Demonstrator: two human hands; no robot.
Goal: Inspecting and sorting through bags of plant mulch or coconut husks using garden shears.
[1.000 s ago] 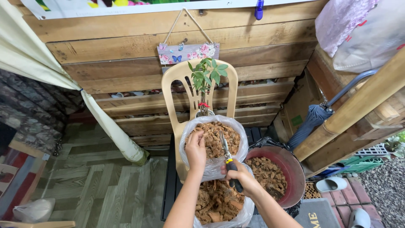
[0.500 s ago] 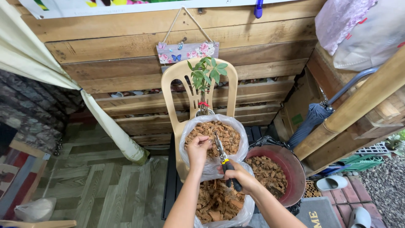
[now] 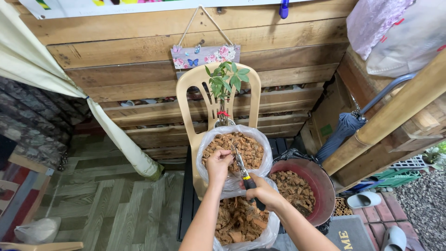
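Observation:
My left hand (image 3: 218, 162) pinches a brown bark chip at the near rim of a clear plastic bag (image 3: 260, 139) full of chips, which sits on a beige plastic chair (image 3: 195, 83). My right hand (image 3: 261, 191) grips a pair of shears (image 3: 240, 163) with a yellow and black handle; the blades point up towards the chip in my left fingers. Below my arms lies a second clear bag (image 3: 239, 223) of bark chips. A small green plant (image 3: 225, 81) with a red tie stands behind the upper bag.
A dark red basin (image 3: 320, 181) of bark chips stands to the right. A folded blue umbrella (image 3: 346, 128) and a bamboo pole (image 3: 395, 111) lean at right. A wooden plank wall is behind the chair, a cream curtain (image 3: 107, 125) hangs at left, and sandals (image 3: 364, 200) lie lower right.
My left hand has dipped from the bag's middle to its near edge with a chip. The shears have swung up towards that hand.

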